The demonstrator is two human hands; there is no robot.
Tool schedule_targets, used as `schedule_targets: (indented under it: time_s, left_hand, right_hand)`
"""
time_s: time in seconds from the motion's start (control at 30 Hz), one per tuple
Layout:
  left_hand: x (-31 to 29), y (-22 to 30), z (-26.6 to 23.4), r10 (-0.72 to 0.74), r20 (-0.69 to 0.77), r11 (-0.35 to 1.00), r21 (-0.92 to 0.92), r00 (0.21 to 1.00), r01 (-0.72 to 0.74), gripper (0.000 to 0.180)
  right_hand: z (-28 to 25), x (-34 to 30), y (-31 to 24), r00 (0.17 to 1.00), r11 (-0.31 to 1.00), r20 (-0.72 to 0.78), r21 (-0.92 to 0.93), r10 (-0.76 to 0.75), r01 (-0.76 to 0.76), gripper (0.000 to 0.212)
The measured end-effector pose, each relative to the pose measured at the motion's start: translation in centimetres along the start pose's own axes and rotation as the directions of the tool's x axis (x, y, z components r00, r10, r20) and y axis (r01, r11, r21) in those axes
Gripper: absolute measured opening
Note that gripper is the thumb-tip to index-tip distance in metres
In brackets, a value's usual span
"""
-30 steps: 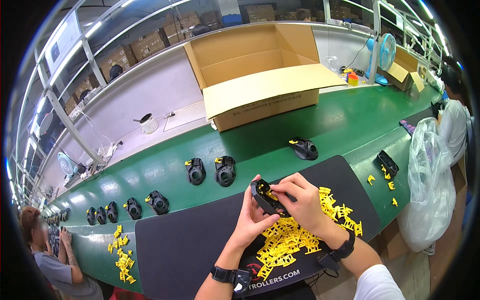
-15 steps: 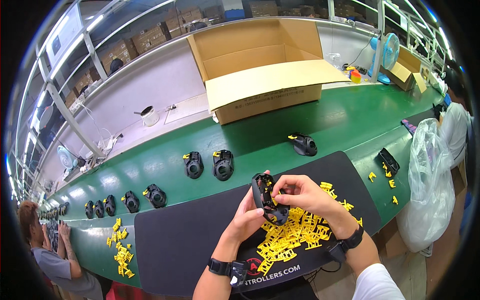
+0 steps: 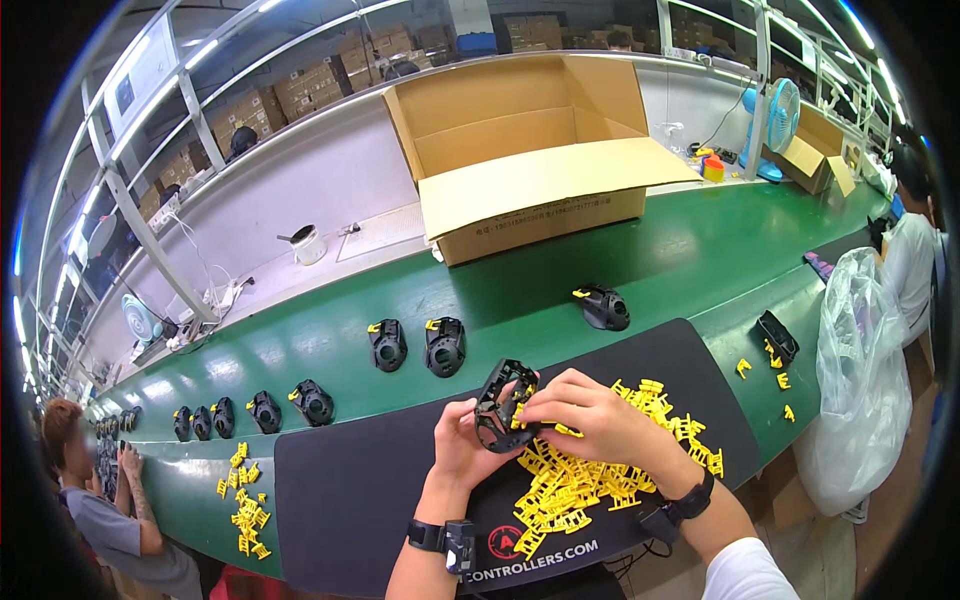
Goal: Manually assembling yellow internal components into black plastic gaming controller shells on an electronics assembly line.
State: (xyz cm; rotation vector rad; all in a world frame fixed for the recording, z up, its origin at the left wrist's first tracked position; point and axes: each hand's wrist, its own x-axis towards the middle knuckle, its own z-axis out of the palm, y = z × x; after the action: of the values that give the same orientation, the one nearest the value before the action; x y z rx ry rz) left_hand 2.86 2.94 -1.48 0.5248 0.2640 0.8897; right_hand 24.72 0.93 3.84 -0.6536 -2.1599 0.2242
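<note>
My left hand (image 3: 462, 442) grips a black plastic shell (image 3: 490, 434), hollow side showing, tilted above the black mat. Against the shell's near right side, my right hand (image 3: 592, 418) has its fingers closed on a small yellow plastic clip (image 3: 564, 431) that sticks out below them. More yellow shows inside the shell, partly covered by my fingertips. Beneath and beside my right hand spreads a heap of yellow plastic clips (image 3: 575, 490).
Several black shells with yellow clips, such as this shell (image 3: 445, 346), line the green bench (image 3: 700, 235). An open cardboard box (image 3: 545, 230) stands behind. More clips (image 3: 250, 520) lie left. A clear plastic bag (image 3: 855, 390) hangs right. A co-worker (image 3: 125, 520) sits far left.
Both hands and the shell have shifted left, and the shell is tilted differently. My right hand has turned so that a yellow clip shows under its fingers. The whole view has tipped slightly upward.
</note>
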Motion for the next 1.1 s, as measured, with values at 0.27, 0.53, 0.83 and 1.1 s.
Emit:
schedule_targets:
  time_s: [0.27, 0.53, 0.83, 1.1]
  left_hand:
    - [-0.3, 0.4, 0.6, -0.100, -0.093, 0.980, 0.162, 0.991, 0.114, 0.067]
    - [-0.5, 0.9, 0.1, -0.091, -0.058, 0.972, 0.214, 0.994, 0.101, 0.060]
    - [4.9, 5.0, 2.9, 0.480, -0.223, -0.161, 0.929, 0.849, 0.334, 0.097]
    - [11.0, 6.2, 3.2, 0.466, -0.167, -0.721, 0.498, 0.869, 0.482, 0.083]
  right_hand:
    - [0.3, -0.3, -0.4, 0.999, 0.999, -0.033, -0.029, -0.025, 0.024, 0.035]
    - [0.8, -0.2, -0.9, 0.999, 1.000, -0.046, 0.011, -0.016, 0.017, 0.035]
    - [-1.4, -2.4, 3.0, 0.923, 0.941, 0.221, -0.201, 0.314, -0.272, 0.024]
    - [-2.2, -1.4, 4.0, 0.899, 0.855, -0.083, 0.357, 0.431, -0.377, 0.019]
